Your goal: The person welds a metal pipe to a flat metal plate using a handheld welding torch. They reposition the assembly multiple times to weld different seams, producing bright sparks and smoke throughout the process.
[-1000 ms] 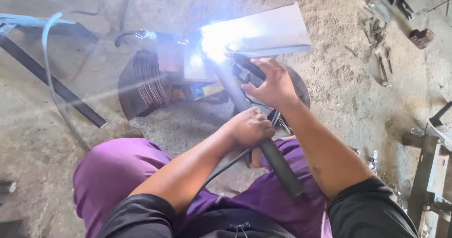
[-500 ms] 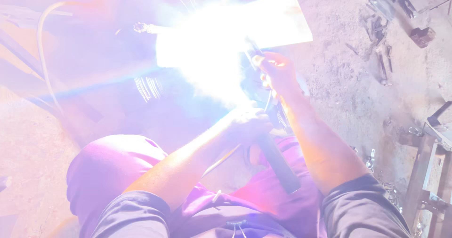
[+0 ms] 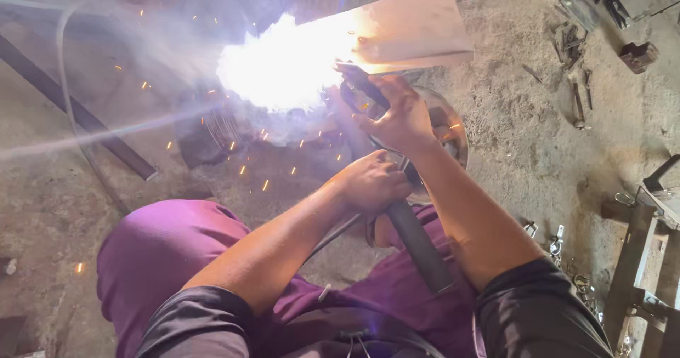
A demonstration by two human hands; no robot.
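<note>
A dark metal pipe (image 3: 418,245) runs from my lap up toward a white welding arc (image 3: 283,64) that throws sparks and smoke. My left hand (image 3: 372,183) is shut around the pipe near its middle. Above it, my right hand (image 3: 397,114) grips a dark electrode holder (image 3: 358,78) whose tip meets the arc. A flat metal sheet (image 3: 411,29) lies tilted just beyond the arc. The joint itself is hidden by glare. A round metal disc (image 3: 453,131) shows behind my right wrist.
I sit on a dusty concrete floor, purple trousers (image 3: 163,259) over my knees. A long dark steel bar (image 3: 78,114) and a cable (image 3: 67,82) lie at the left. Scrap metal pieces (image 3: 581,82) lie at the upper right, a metal frame (image 3: 644,259) at the right edge.
The arc flared to fill most of the view half a second ago and has shrunk to a bright patch left of the sheet. Both hands kept their grips and hardly moved.
</note>
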